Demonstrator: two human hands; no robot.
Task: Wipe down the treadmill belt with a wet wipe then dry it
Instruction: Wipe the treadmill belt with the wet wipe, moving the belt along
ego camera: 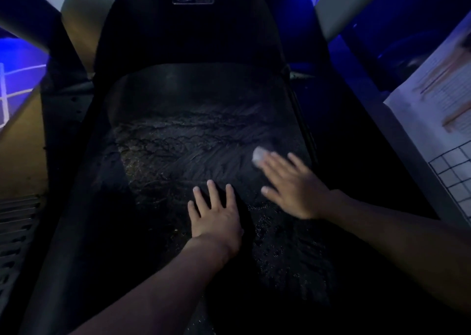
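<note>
Dim scene, lit mostly by blue light at the edges. Treadmill belt running lengthwise from the near edge toward the far motor hood, long axis straight away from the wearer. Wet streaks and smears across the middle and far part of the belt, curving from left to right; a speckled, duller stretch nearer in.

Right hand flat on the right side of the belt, fingers spread and pointing far-left, pressing down a small pale wad, most likely the wet wipe, peeking out beyond the fingertips. Blurred by motion, so hard to say how much of the wipe sits under the palm. No curl of the fingers: held by pressure rather than pinched.

Left hand open and empty, palm down on the belt near the centre, fingers splayed, apparently bracing.

Wipe just far-left of the right hand, well right of the belt's midline; left hand nearer the wearer and not touching it. Right hand clearly the working one.

Probably mid-wipe, wet stage. Left side rail region and near belt looking less streaked, so likely next strokes across the belt toward the left and nearward. Drying not yet begun; no dry cloth in view.
</note>
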